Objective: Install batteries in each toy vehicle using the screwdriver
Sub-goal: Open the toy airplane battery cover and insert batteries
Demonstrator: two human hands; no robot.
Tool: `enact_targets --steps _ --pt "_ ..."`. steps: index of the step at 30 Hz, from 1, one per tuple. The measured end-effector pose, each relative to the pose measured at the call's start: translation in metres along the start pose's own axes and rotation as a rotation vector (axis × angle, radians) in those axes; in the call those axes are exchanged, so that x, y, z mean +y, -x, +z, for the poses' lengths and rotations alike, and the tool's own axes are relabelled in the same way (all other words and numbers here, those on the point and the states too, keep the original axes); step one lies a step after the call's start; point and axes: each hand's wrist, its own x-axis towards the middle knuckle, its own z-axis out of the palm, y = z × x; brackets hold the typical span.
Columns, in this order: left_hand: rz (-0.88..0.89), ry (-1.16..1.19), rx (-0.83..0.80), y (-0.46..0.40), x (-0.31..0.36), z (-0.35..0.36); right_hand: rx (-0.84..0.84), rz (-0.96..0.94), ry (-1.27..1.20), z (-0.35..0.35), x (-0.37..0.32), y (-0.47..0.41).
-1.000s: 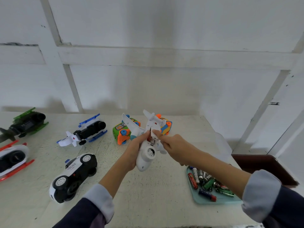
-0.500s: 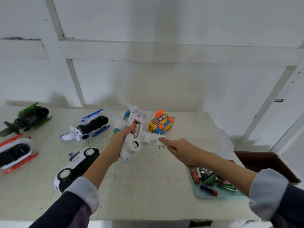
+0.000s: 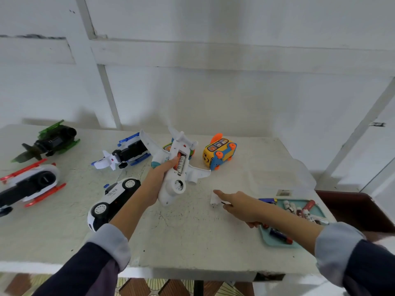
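My left hand [image 3: 157, 180] grips a white toy airplane [image 3: 175, 174] belly-up above the table, its battery bay uncovered with batteries [image 3: 180, 163] showing inside. My right hand [image 3: 239, 205] is low over the table to the right, pinching the small white battery cover [image 3: 213, 198] against the tabletop. A teal tray [image 3: 277, 242] of loose batteries lies at the right, partly behind my right forearm. No screwdriver can be made out.
Other toy vehicles stand around: a police car [image 3: 111, 200], a blue-white plane [image 3: 126, 154], a green-black one [image 3: 49, 143], a red-white one [image 3: 27, 184], a yellow bus [image 3: 219, 153]. A dark brown piece of furniture [image 3: 354, 212] is beyond the table's right edge.
My right hand pulled the cover off the airplane and carried it down to the right onto the table. My left hand tilted the plane left, exposing the batteries.
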Motion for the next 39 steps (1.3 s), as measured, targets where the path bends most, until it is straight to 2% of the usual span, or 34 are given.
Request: enact_targets --steps 10,12,14,17,21,28,32,39 --pt "-0.005 -0.025 -0.084 -0.009 0.0 0.006 -0.058 0.036 0.016 -0.006 0.018 0.022" --pt "0.004 -0.031 -0.113 -0.01 0.002 0.01 -0.034 0.015 0.093 -0.016 0.019 0.033" --pt "0.038 -0.032 -0.134 -0.011 0.003 0.015 0.026 0.008 0.2 -0.031 0.021 0.047" --pt "0.101 0.021 -0.207 -0.017 0.006 0.023 0.217 0.036 0.282 -0.057 0.024 0.063" --pt "0.044 -0.064 -0.189 -0.021 0.009 0.041 0.447 0.081 0.274 -0.086 0.027 0.073" --pt "0.035 -0.141 -0.339 -0.026 0.004 0.094 0.724 0.104 0.497 -0.108 0.034 0.078" --pt "0.036 -0.127 -0.403 -0.032 0.0 0.134 0.793 0.102 0.562 -0.119 0.063 0.077" --pt "0.043 -0.135 -0.397 -0.041 -0.009 0.202 0.781 0.087 0.514 -0.141 0.128 0.078"
